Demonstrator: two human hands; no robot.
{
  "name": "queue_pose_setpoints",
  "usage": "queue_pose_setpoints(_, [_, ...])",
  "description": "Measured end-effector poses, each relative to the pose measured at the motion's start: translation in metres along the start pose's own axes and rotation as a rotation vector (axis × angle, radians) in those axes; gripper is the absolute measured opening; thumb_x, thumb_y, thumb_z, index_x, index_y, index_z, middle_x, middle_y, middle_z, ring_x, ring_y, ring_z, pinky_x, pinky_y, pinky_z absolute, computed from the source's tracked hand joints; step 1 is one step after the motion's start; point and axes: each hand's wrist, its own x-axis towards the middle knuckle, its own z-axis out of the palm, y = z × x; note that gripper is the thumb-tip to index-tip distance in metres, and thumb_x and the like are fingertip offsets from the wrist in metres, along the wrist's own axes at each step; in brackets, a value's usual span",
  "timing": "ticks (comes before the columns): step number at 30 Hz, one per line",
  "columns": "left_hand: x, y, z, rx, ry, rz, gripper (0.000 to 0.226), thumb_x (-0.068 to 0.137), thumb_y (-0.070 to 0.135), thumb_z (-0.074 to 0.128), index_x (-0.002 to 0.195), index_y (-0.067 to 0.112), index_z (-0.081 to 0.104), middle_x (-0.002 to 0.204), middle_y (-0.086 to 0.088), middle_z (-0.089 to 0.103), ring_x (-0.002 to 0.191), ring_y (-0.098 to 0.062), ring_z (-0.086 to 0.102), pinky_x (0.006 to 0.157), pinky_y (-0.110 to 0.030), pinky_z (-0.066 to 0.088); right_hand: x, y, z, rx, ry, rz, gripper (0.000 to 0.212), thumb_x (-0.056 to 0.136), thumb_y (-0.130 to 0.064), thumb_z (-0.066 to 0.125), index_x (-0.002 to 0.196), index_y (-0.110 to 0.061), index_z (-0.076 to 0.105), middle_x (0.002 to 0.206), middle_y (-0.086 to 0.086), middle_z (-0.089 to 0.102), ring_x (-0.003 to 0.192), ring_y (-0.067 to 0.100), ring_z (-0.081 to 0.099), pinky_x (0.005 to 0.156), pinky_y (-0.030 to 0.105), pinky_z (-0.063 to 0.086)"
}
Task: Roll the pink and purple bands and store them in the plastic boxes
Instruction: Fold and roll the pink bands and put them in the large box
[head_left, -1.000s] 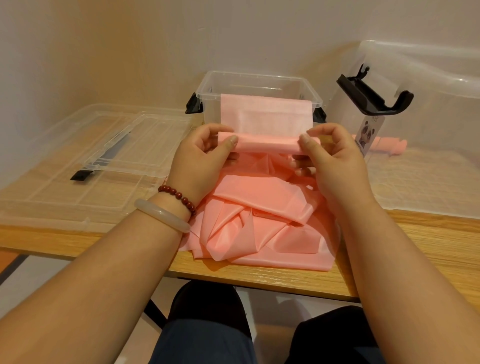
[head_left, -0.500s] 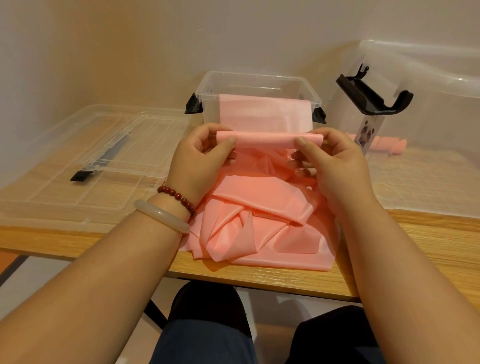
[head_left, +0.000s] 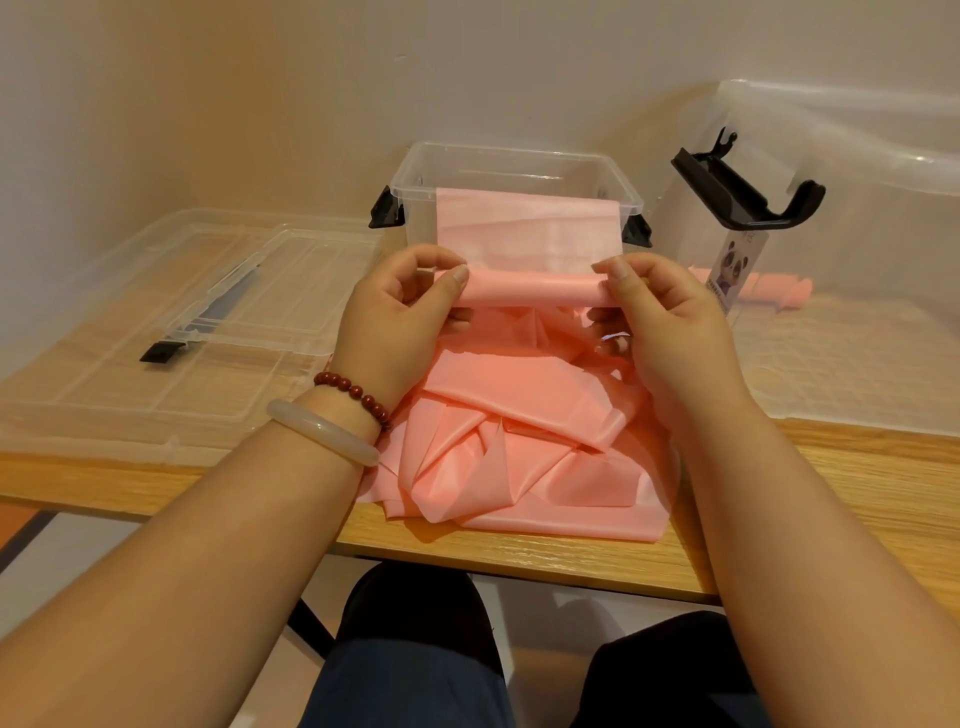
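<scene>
A long pink band (head_left: 524, 447) lies crumpled in a heap on the wooden table. Its far end is wound into a small roll (head_left: 535, 288), with a flat flap standing up behind it. My left hand (head_left: 400, 322) pinches the roll's left end and my right hand (head_left: 660, 322) pinches its right end, just above the heap. A small clear plastic box (head_left: 410, 171) with black latches stands open right behind the roll. A large clear box (head_left: 852, 343) lies on its side at the right, and a rolled pink band (head_left: 784, 296) lies inside it. No purple band is in view.
A large clear lid (head_left: 171, 332) with a black clip lies flat on the table at the left. The table's front edge (head_left: 519, 561) runs just below the heap, with my knees under it. A wall closes off the back.
Both hands have turned the roll a little further, and it sits slightly lower over the heap. The upright flap behind it looks a bit shorter.
</scene>
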Motion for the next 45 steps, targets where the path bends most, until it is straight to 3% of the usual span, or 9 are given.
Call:
queue_pose_setpoints(4, [0.0002,0.0003,-0.0001,-0.014,-0.008,-0.028,0.006,0.092,0.011,0.062,0.096,0.015,0.064,0.085,-0.005,0.065,0.067,-0.007,0.066,0.064,-0.019,0.054,-0.0006,0.0017,-0.0014,-0.025,-0.059,-0.010,0.028,0.088,-0.011,0.071,0.113,-0.019,0.062,0.098,0.007,0.066,0.070,0.010,0.065,0.057,0.034,0.059])
queue_pose_setpoints(7, [-0.0002,-0.0003,-0.0012,-0.009,-0.027,-0.025,0.015,0.091,0.006,0.063,0.105,0.012,0.062,0.093,-0.010,0.066,0.075,-0.012,0.067,0.074,-0.026,0.057,0.0012,0.0033,-0.0023,-0.064,-0.023,-0.034,0.015,0.090,-0.015,0.069,0.104,-0.018,0.065,0.085,0.000,0.069,0.070,0.010,0.066,0.060,0.035,0.059])
queue_pose_setpoints(13, [-0.0005,0.0000,0.0011,-0.012,-0.014,-0.037,0.011,0.092,0.009,0.063,0.102,0.009,0.062,0.086,-0.008,0.067,0.069,-0.006,0.066,0.065,-0.016,0.052,0.0023,0.0041,-0.0010,-0.053,0.031,-0.031,0.006,0.091,-0.019,0.069,0.096,-0.016,0.067,0.092,0.004,0.072,0.080,0.013,0.073,0.060,0.028,0.058])
queue_pose_setpoints(16, [0.0007,-0.0022,0.0003,0.011,-0.013,-0.024,0.005,0.091,0.013,0.065,0.095,0.015,0.065,0.087,-0.003,0.069,0.076,-0.009,0.069,0.071,-0.020,0.055,0.0037,0.0053,-0.0018,-0.069,0.044,-0.038,0.007,0.091,-0.019,0.069,0.097,-0.018,0.065,0.088,0.002,0.072,0.078,0.015,0.072,0.065,0.036,0.061])
queue_pose_setpoints(23, [0.0015,-0.0012,0.0002,0.003,-0.003,-0.021,0.010,0.090,0.010,0.065,0.097,0.016,0.063,0.087,-0.006,0.065,0.072,-0.012,0.068,0.068,-0.020,0.055,0.0025,0.0042,0.0005,-0.076,0.015,-0.085,0.010,0.097,-0.017,0.060,0.104,-0.020,0.065,0.070,0.001,0.062,0.053,0.006,0.056,0.050,0.021,0.050])
queue_pose_setpoints(32, [-0.0004,-0.0003,-0.0014,-0.023,-0.058,-0.037,0.020,0.085,0.005,0.070,0.104,0.010,0.065,0.094,-0.001,0.067,0.079,-0.005,0.066,0.078,-0.025,0.057,0.0029,0.0060,-0.0025,-0.110,-0.017,-0.082,0.005,0.092,-0.019,0.068,0.094,-0.021,0.063,0.071,-0.003,0.063,0.059,0.009,0.059,0.055,0.032,0.054])
queue_pose_setpoints(37, [-0.0006,0.0000,-0.0022,-0.010,-0.083,-0.029,0.020,0.085,0.002,0.069,0.103,0.009,0.065,0.093,0.000,0.068,0.078,-0.005,0.067,0.077,-0.024,0.056,0.0023,0.0052,0.0000,-0.064,0.006,-0.047,0.006,0.092,-0.022,0.067,0.088,-0.021,0.064,0.089,0.005,0.071,0.081,0.020,0.073,0.071,0.049,0.061])
queue_pose_setpoints(42, [-0.0009,0.0007,-0.0019,-0.006,-0.082,-0.012,0.014,0.089,0.002,0.063,0.102,0.007,0.064,0.086,-0.003,0.067,0.071,-0.006,0.066,0.072,-0.024,0.057,0.0016,0.0027,0.0012,-0.030,0.003,-0.052,0.008,0.096,-0.021,0.062,0.102,-0.018,0.059,0.064,-0.001,0.063,0.055,0.013,0.060,0.054,0.039,0.059])
queue_pose_setpoints(45, [-0.0003,-0.0003,-0.0007,0.005,-0.045,-0.005,0.014,0.091,0.004,0.062,0.104,0.008,0.064,0.090,-0.008,0.066,0.068,-0.006,0.066,0.068,-0.021,0.056,0.0006,0.0030,0.0003,-0.024,-0.040,-0.061,0.012,0.096,-0.021,0.061,0.107,-0.022,0.058,0.071,0.004,0.060,0.055,0.012,0.057,0.049,0.030,0.054])
